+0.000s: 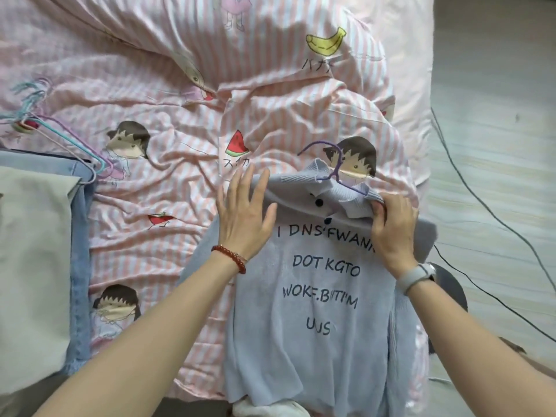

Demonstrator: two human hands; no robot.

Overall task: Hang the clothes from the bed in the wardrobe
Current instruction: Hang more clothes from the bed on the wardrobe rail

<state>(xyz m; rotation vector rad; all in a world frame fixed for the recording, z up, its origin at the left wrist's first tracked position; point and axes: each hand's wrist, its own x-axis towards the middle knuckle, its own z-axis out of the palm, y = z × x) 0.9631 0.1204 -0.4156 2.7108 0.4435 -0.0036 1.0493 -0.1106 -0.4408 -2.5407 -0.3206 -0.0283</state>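
Observation:
A light blue knit top (316,296) with dark printed letters and a ribbed collar lies on the pink striped bed (168,85). A purple wire hanger (332,164) sits inside it, its hook poking out of the neck. My left hand (245,218) lies flat with spread fingers on the top's left shoulder. My right hand (394,227) pinches the collar on the right side. Folded clothes, a beige piece (33,260) on blue denim (79,266), lie at the left edge of the bed.
Several spare wire hangers (60,136), teal and purple, lie on the bed at the far left. Right of the bed is a pale wooden floor (496,176) with dark cables (481,200) running across it.

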